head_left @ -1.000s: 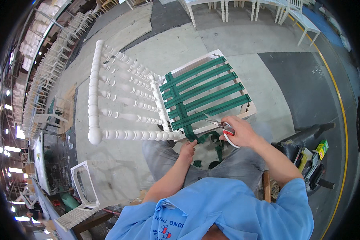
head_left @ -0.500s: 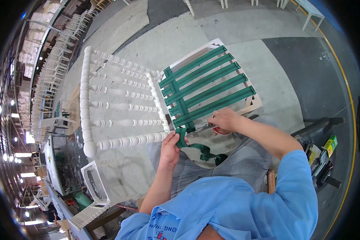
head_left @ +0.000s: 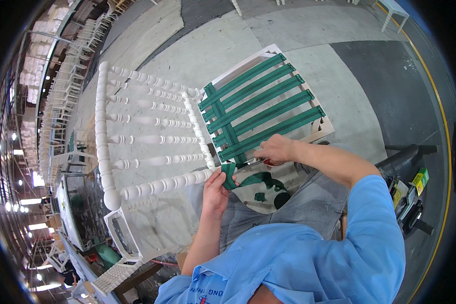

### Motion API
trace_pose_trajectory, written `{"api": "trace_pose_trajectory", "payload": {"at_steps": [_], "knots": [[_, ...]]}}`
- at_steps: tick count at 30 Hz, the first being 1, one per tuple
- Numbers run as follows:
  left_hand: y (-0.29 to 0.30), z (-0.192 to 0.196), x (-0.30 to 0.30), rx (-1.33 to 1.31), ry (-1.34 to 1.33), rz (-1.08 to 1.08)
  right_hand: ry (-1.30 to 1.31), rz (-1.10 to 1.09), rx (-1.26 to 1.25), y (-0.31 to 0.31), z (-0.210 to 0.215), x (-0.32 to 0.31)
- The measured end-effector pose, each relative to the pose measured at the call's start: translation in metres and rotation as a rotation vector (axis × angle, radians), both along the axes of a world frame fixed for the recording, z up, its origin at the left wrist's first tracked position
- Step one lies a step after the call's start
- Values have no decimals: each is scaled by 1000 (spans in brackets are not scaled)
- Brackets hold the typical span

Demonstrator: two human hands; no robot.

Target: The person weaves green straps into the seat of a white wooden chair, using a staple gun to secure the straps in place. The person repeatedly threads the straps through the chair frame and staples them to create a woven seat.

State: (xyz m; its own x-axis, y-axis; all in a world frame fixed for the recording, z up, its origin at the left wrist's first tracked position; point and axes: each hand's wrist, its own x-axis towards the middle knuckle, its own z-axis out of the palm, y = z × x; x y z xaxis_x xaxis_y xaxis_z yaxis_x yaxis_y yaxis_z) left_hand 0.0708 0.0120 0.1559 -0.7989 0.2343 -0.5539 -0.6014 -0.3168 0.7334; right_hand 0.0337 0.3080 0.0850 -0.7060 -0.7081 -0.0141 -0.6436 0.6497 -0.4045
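Right now your left hand [head_left: 215, 192] pinches the loose end of a green webbing strap [head_left: 230, 175] at about six o'clock from the seat, thumb and fingers closed on it so the strap stands taut against the frame's near rail. Your right hand [head_left: 274, 148], at about five o'clock from the seat's centre, is curled shut around a small tool with a red part [head_left: 273, 162]; what kind of tool it is you cannot tell, since the hand hides most of it. It presses down where the strap meets the rail, probably to fix the end while the other hand holds tension.

The white chair [head_left: 152, 139] lies tipped with its spindled back stretching toward nine o'clock, which turns the seat frame [head_left: 323, 133] up to you and brings the woven green straps within easy reach over your lap. More green webbing [head_left: 256, 180] trails slack below the rail, near your knees. Off at three o'clock a dark tool and a yellow-green box [head_left: 419, 178] sit on the floor, well apart from both hands.
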Motion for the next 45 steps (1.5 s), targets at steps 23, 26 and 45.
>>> {"api": "trace_pose_trajectory", "payload": {"at_steps": [23, 26, 45], "knots": [[72, 7, 38, -26, 392, -751, -32, -1553, -492, 110, 117, 250], [111, -34, 1, -514, 852, -984, 12, -2077, -451, 110, 118, 357], [52, -80, 0, -1138, 1064, -1238, -220, -2411, 363, 108, 54, 556]]}}
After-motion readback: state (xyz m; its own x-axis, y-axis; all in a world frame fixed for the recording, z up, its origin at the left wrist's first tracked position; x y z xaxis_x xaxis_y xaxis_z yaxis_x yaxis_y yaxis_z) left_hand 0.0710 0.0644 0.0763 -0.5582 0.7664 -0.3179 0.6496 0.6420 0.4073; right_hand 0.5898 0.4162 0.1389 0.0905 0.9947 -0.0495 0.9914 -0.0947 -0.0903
